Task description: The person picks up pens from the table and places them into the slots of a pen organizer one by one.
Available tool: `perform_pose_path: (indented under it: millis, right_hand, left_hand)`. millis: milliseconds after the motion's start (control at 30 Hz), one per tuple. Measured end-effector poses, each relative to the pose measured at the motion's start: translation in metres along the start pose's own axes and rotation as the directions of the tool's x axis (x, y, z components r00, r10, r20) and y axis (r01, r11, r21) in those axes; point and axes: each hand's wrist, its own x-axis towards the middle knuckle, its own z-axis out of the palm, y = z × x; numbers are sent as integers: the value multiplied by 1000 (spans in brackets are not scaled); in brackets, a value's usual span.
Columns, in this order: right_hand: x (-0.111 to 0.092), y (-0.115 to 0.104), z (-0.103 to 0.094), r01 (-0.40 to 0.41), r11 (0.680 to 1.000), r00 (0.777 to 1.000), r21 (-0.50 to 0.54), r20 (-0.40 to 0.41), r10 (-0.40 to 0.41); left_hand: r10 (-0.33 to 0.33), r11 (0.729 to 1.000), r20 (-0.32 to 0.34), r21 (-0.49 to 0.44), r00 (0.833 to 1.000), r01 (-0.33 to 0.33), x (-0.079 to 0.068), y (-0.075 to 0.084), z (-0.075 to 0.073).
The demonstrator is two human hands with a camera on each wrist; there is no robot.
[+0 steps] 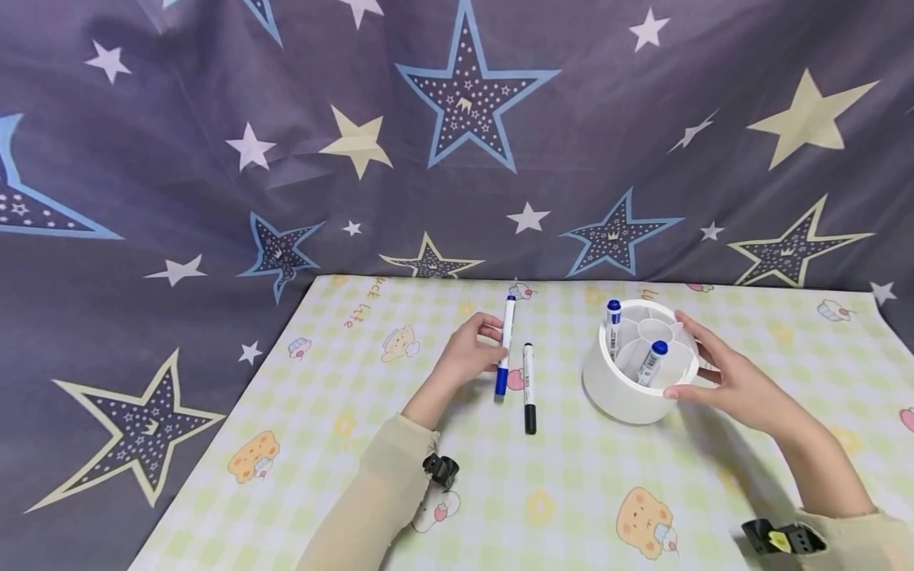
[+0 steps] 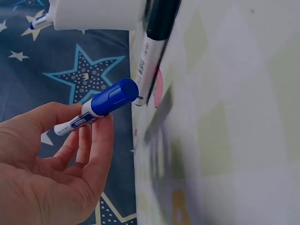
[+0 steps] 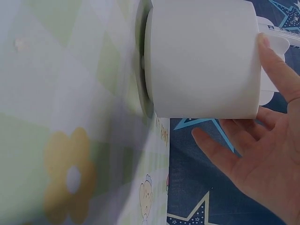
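Observation:
My left hand point(image 1: 466, 354) pinches a white whiteboard marker with a blue cap point(image 1: 508, 329) between thumb and fingers. The left wrist view shows its blue cap point(image 2: 115, 97) pointing away from the palm. Just right of it, a black-capped marker point(image 1: 528, 377) lies on the tablecloth. My right hand point(image 1: 746, 390) grips the right side of a round white pen holder point(image 1: 628, 403), thumb at the near rim and fingers round the far side. Two blue-ended markers stand in the holder's compartments, one upright at the left point(image 1: 612, 327) and one leaning nearer the front point(image 1: 651, 363).
A checked, cartoon-printed tablecloth point(image 1: 557, 468) covers the table. Behind it and along the left side hangs a dark curtain point(image 1: 471, 198) with a star pattern. Each wrist wears a black strapped device, the left one point(image 1: 440, 470) close over the cloth.

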Motion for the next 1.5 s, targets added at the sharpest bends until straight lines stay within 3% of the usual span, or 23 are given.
perform_pose_path:
  millis: [367, 733, 1233, 1500]
  right_hand:
    - [1, 0, 0, -1, 1000, 1000, -2, 2, 1]
    - [0, 0, -1, 1, 1000, 1000, -6, 2, -1]
    - [-2, 0, 1, -6, 1000, 1000, -3, 17, 6]
    - [-1, -1, 1, 5, 1000, 1000, -10, 5, -5]
  left_hand:
    - [102, 993, -48, -46, 994, -104, -3, 19, 3]
    - [239, 965, -100, -88, 966, -248, -4, 39, 13]
    - [299, 941, -118, -128, 947, -313, 0, 49, 23]
    - [362, 919, -122, -118, 924, -375, 3, 60, 28]
